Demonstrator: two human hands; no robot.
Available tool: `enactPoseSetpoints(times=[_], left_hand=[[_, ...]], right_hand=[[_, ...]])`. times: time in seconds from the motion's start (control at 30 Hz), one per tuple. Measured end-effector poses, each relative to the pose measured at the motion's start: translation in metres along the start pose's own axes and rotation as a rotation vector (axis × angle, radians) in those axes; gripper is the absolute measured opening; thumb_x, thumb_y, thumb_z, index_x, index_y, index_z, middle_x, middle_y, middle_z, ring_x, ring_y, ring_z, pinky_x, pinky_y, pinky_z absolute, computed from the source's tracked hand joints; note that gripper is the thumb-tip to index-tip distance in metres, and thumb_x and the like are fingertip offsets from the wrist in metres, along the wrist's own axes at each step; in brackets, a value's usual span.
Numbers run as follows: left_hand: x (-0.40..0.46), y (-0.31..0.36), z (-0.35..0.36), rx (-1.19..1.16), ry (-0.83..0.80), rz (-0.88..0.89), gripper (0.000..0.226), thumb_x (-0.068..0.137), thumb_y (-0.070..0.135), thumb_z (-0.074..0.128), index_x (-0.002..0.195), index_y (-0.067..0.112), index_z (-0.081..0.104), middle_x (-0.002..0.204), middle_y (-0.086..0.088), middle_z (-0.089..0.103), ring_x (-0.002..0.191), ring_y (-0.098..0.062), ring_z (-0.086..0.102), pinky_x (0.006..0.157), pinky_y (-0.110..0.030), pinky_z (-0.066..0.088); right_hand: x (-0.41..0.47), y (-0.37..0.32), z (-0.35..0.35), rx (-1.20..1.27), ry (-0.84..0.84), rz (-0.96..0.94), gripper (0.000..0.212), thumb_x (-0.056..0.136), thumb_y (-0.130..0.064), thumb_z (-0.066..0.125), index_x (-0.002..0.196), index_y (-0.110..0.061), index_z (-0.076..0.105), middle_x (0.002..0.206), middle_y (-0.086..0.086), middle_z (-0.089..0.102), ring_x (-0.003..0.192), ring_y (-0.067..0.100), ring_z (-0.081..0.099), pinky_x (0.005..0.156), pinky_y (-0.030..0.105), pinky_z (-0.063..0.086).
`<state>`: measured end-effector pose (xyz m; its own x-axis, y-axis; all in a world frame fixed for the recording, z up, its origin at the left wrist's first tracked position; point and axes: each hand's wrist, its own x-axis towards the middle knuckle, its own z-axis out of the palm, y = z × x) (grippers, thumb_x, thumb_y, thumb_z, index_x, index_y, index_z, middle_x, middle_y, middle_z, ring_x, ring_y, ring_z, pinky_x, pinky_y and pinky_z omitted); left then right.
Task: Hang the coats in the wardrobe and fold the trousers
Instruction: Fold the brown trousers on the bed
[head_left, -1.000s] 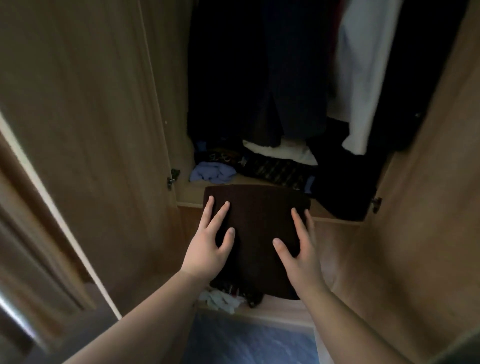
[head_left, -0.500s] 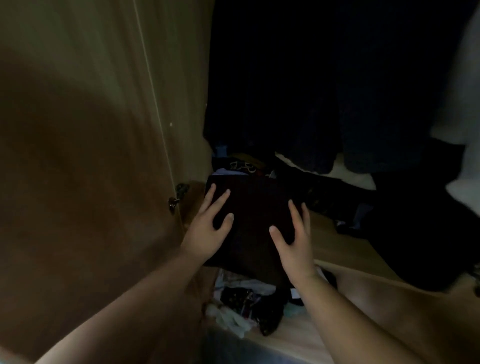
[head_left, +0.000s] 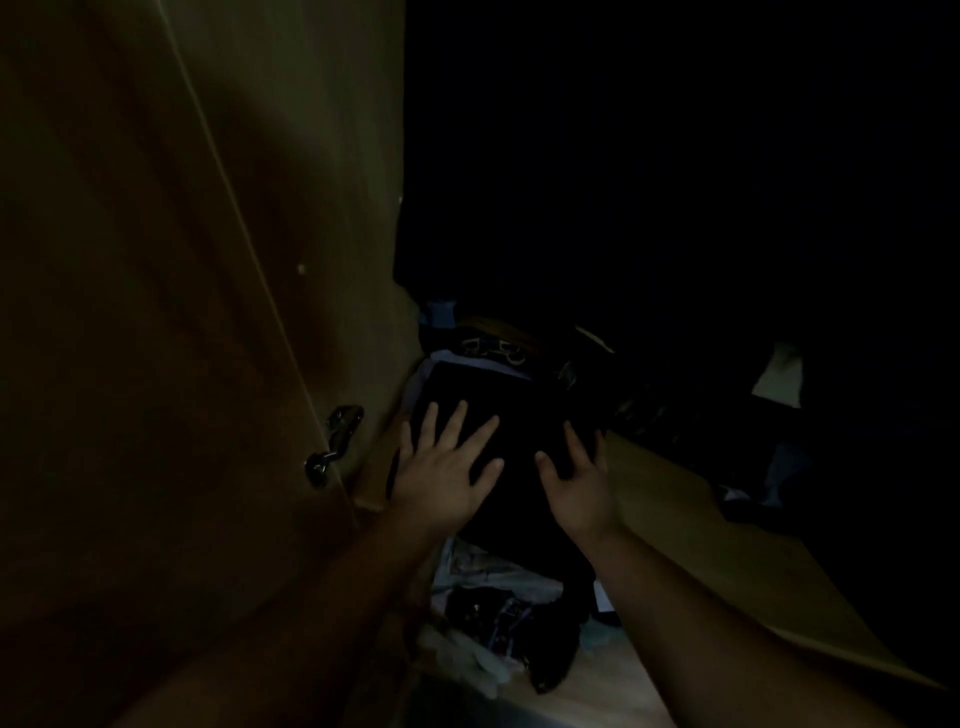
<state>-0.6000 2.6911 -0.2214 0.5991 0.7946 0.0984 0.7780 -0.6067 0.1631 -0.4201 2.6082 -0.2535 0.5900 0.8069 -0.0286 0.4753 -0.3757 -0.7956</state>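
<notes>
The folded dark trousers (head_left: 514, 415) lie on the wardrobe's lower shelf, at its left end over other clothes. My left hand (head_left: 444, 467) rests flat on their left part with fingers spread. On their right part lies my right hand (head_left: 576, 478), fingers straight along the edge. Dark coats (head_left: 649, 182) hang above in deep shadow, barely visible.
The open wooden wardrobe door (head_left: 156, 312) stands close on the left, with a metal hinge (head_left: 332, 447) by the shelf edge. Loose clothes (head_left: 498, 618) lie below the shelf. A pale garment (head_left: 779, 376) and dark heaps sit on the shelf's right.
Both hands have pushed the folded trousers further into the wardrobe onto the left of the shelf. The view has closed in and grown darker.
</notes>
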Motion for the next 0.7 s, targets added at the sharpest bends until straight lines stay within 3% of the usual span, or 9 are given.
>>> enactPoseSetpoints(times=[0.13, 0.2, 0.3, 0.47, 0.7], left_hand=[[0.014, -0.001, 0.004, 0.091, 0.062, -0.075, 0.063, 0.092, 0.061, 0.023, 0.153, 0.044, 0.022, 0.164, -0.006, 0.016, 0.151, -0.037, 0.002, 0.117, -0.06, -0.008], [0.025, -0.005, 0.0, 0.055, -0.017, -0.105, 0.065, 0.092, 0.061, 0.027, 0.153, 0.047, 0.01, 0.166, -0.008, 0.003, 0.149, -0.041, -0.008, 0.117, -0.061, -0.005], [0.033, -0.017, -0.001, -0.023, -0.125, -0.07, 0.07, 0.087, 0.08, 0.025, 0.145, 0.062, -0.008, 0.163, 0.006, -0.021, 0.145, -0.047, -0.016, 0.113, -0.066, 0.001], [0.057, -0.031, 0.0, 0.005, -0.169, -0.109, 0.069, 0.084, 0.083, 0.027, 0.144, 0.064, -0.001, 0.165, 0.009, -0.01, 0.146, -0.048, -0.01, 0.116, -0.066, 0.007], [0.081, -0.038, 0.002, 0.004, -0.182, -0.122, 0.069, 0.083, 0.083, 0.025, 0.144, 0.064, -0.003, 0.165, 0.01, -0.011, 0.147, -0.046, -0.007, 0.115, -0.066, 0.005]], right_hand=[[0.016, -0.008, 0.019, -0.028, 0.035, -0.05, 0.07, 0.096, -0.052, 0.054, 0.157, -0.033, 0.026, 0.167, 0.007, 0.001, 0.148, 0.031, 0.026, 0.111, 0.035, 0.038], [0.024, -0.015, 0.03, -0.086, 0.041, -0.045, 0.07, 0.096, -0.053, 0.054, 0.157, -0.032, 0.027, 0.167, 0.009, 0.001, 0.144, 0.035, 0.032, 0.106, 0.038, 0.042], [0.036, -0.021, 0.041, -0.201, 0.053, -0.08, 0.07, 0.095, -0.053, 0.055, 0.157, -0.031, 0.028, 0.167, 0.012, 0.003, 0.136, 0.042, 0.042, 0.102, 0.042, 0.046], [0.06, -0.032, 0.051, -0.214, 0.009, -0.041, 0.072, 0.096, -0.055, 0.052, 0.157, -0.032, 0.024, 0.166, 0.012, 0.001, 0.14, 0.043, 0.034, 0.106, 0.048, 0.042], [0.084, -0.036, 0.05, -0.15, -0.031, -0.042, 0.071, 0.096, -0.051, 0.056, 0.157, -0.032, 0.027, 0.165, 0.014, 0.005, 0.139, 0.043, 0.035, 0.106, 0.041, 0.041]])
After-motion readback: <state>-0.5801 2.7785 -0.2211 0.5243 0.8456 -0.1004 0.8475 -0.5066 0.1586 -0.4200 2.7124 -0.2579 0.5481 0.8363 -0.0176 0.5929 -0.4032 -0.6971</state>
